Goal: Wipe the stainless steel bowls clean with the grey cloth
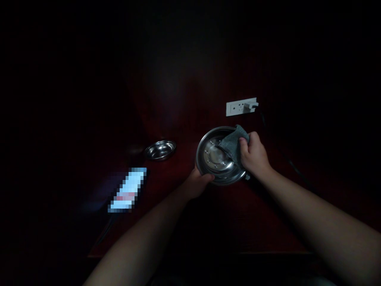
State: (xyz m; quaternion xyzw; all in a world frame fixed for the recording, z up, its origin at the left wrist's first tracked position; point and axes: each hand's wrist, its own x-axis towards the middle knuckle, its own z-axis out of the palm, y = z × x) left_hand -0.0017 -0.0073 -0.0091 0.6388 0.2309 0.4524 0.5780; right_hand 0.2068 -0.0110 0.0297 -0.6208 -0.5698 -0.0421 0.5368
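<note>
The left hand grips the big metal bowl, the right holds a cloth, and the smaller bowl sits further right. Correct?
Not quite: the head view shows the smaller bowl left of the big metal bowl. The left hand does grip that bowl, and the right hand holds a cloth.

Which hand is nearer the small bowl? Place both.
Left: the left hand sits right of the small bowl, closer to the camera; the right hand is farther right, holding cloth.

On the dark red table, 1 small metal bowl and, nearer, 1 lit, pixelated screen; beyond, 1 white socket plate with 1 white plug; rightward, 1 thin cable.
</note>
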